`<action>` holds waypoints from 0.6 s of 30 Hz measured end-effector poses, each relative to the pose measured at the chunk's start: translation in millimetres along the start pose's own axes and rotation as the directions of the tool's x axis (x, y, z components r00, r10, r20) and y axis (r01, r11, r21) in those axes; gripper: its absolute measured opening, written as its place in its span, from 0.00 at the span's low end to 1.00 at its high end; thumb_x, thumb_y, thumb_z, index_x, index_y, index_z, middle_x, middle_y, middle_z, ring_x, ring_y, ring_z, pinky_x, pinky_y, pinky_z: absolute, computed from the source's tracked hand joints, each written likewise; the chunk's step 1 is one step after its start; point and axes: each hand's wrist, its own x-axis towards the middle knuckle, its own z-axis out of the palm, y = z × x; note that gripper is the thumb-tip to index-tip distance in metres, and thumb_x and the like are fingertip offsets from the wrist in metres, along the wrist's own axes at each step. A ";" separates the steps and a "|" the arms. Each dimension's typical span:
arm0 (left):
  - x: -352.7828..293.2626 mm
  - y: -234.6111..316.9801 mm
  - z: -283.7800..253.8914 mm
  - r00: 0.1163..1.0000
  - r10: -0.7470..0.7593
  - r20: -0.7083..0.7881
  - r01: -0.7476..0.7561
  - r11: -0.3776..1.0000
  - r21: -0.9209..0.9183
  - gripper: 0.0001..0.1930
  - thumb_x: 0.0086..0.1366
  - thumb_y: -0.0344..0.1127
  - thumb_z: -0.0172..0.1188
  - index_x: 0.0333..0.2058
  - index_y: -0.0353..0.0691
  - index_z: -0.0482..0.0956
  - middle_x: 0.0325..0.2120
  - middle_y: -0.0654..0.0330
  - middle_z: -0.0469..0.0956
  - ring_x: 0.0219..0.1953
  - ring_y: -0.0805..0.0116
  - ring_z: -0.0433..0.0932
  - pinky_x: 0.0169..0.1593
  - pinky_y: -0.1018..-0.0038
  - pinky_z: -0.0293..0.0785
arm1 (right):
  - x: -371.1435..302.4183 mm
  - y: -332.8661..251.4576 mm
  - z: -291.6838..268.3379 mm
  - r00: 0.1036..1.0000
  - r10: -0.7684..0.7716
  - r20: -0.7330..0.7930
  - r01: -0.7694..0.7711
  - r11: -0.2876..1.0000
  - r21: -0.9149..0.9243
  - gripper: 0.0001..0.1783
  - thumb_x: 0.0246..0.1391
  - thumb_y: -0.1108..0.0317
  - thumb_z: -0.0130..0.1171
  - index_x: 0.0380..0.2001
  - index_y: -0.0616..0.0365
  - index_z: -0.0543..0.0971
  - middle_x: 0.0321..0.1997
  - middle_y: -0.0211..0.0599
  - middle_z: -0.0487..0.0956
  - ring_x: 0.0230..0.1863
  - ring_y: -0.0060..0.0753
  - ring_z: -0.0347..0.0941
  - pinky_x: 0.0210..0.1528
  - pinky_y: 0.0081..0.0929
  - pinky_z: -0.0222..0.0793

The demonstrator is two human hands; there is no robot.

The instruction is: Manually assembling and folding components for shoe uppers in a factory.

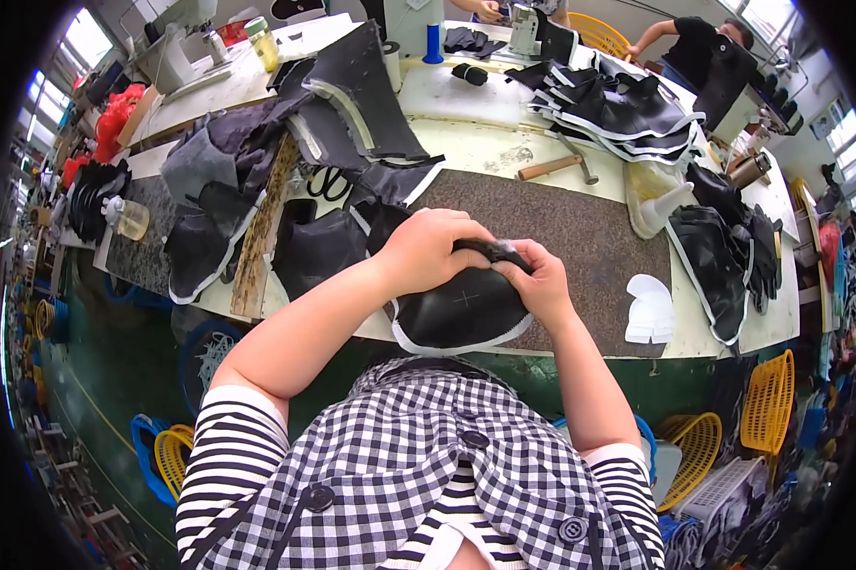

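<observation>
While both hands meet at the far edge of a black panel [461, 309], its white-trimmed near edge hangs free toward the body. Left hand [428, 247]: fingers curled over the fold, thumb beneath, no visible gap; right hand [540, 280]: thumb and forefinger pinched on the same fold, just beside the left. Two grips close together probably keep the fold from springing open, and holding the panel at the near side of the table [775, 318] likely gives a close view of it. A brown speckled mat [580, 233] lies beyond, presumably to take wear off the surface. Hammer [550, 169] at its far side and white squeeze bottle [664, 204] on the right look parked within reach but out of the way. White template [648, 309] lies flat near right, apart from the hands.

Hard to make out: a pale patch inside the fold, perhaps lining or trim; most of the left fingertips, turned away; the panel's underside, so contact with the table cannot be told. Scissors [328, 182], left, are partly covered by dark pieces; only the handles read clearly. Far co-worker [699, 47], right, is partly blocked.
</observation>
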 end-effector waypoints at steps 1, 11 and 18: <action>2.6 1.8 2.2 0.999 0.051 0.000 -0.050 0.988 0.145 0.08 0.51 0.29 0.65 0.32 0.38 0.81 0.26 0.55 0.78 0.34 0.56 0.78 0.38 0.64 0.73 | -2.8 -11.8 -1.0 1.000 -0.005 -0.007 0.005 1.000 0.000 0.15 0.49 0.73 0.67 0.41 0.61 0.77 0.33 0.28 0.81 0.35 0.14 0.73 0.38 0.18 0.70; 8.0 20.1 2.0 0.905 -0.390 -0.167 0.200 0.740 -0.643 0.06 0.58 0.26 0.61 0.34 0.33 0.82 0.26 0.61 0.80 0.28 0.75 0.75 0.36 0.77 0.70 | -24.1 -17.1 -14.4 0.942 -0.306 -0.134 0.300 0.952 -0.067 0.08 0.50 0.72 0.66 0.33 0.62 0.80 0.28 0.32 0.80 0.28 0.22 0.74 0.33 0.21 0.68; 8.6 26.2 -6.7 0.945 -0.297 -0.140 0.217 0.886 -0.411 0.06 0.58 0.29 0.62 0.34 0.33 0.82 0.27 0.62 0.80 0.29 0.76 0.74 0.37 0.77 0.70 | -29.3 -63.7 -16.9 0.953 -0.300 0.029 0.280 0.843 -0.460 0.08 0.52 0.67 0.62 0.30 0.60 0.78 0.27 0.42 0.77 0.31 0.48 0.74 0.34 0.35 0.70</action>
